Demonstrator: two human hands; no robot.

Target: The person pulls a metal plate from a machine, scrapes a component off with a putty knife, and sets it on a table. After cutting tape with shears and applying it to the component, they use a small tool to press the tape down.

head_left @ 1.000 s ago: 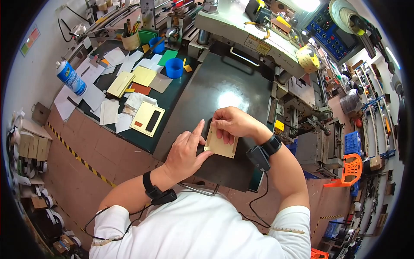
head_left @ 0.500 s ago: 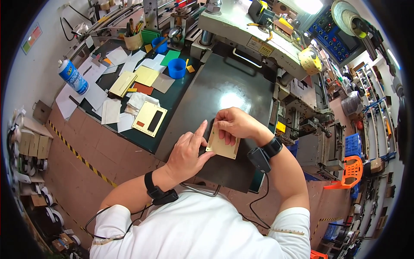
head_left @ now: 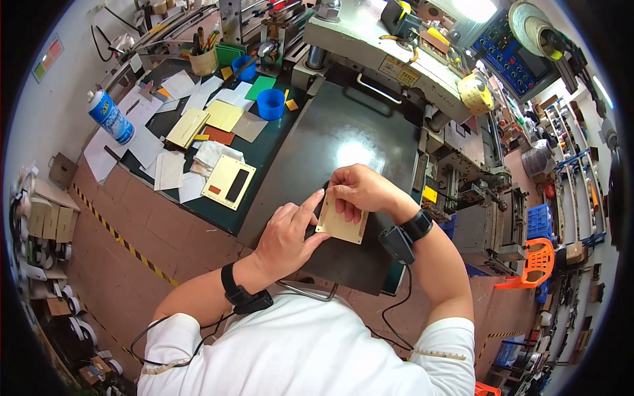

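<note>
A small cream panel [head_left: 343,231] with holes at its corners lies over the dark metal plate [head_left: 297,165] in front of me. My left hand [head_left: 287,234] grips its left edge, the thumb at the lower left corner and the index finger stretched toward the upper corner. Over the panel's upper part, my right hand [head_left: 356,188] is closed, its thumb and index finger pinched near the upper left corner. What that pinch holds, if anything, is hidden. A similar cream panel [head_left: 220,170] with a black window and a small red-brown one rests on the dark green table to the left.
A blue and white spray can [head_left: 111,117], a blue cup [head_left: 271,104], papers and stacked cream sheets [head_left: 187,127] cover the left table. Beyond the metal plate stands a heavy press [head_left: 370,49] with a metal handle [head_left: 378,90]. An orange chair [head_left: 538,263] is at the right.
My left index finger has bent down slightly, its tip coming nearer to the right hand's pinch. My right hand and the panel have stayed almost where they were.
</note>
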